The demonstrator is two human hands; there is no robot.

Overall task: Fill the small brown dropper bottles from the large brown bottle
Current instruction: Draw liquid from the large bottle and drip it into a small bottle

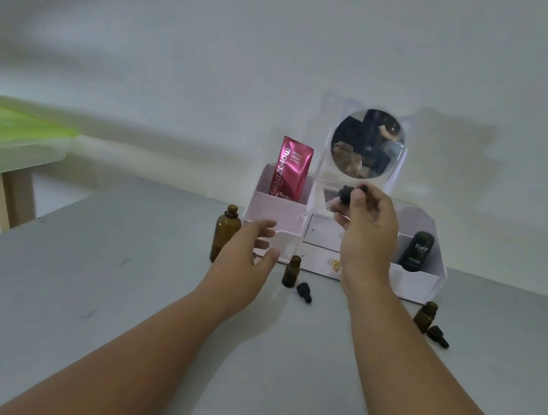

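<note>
**One dropper lifted; two small bottles open on the counter**

The right hand (370, 226) is raised in front of the organizer (418, 283). Its fingers (358, 200) pinch a black dropper (346, 193), whose clear pipette slants down to the left. The left hand (253, 249) hovers above the counter (115, 308) with fingers apart and relaxed, holding nothing. It overlaps the lower right of the large bottle (227, 232); whether they touch cannot be told.

- **Large bottle:** one, upright and uncapped, left of the organizer.
- **Small bottles:** two, both upright and uncapped. The middle bottle (291, 271) stands just in front of the organizer, between the two forearms. The right bottle (425, 316) stands near the organizer's right corner.
- **Droppers:** three in all. Besides the held one, a second dropper (304, 292) lies just beside the middle bottle. A third dropper (438, 336) lies against or just beside the right bottle.

The organizer carries one round mirror (368, 143), one pink sachet (293, 168) in its left compartment and one dark green bottle (415, 250) in its right compartment. One green table (10, 126) stands at far left.
</note>
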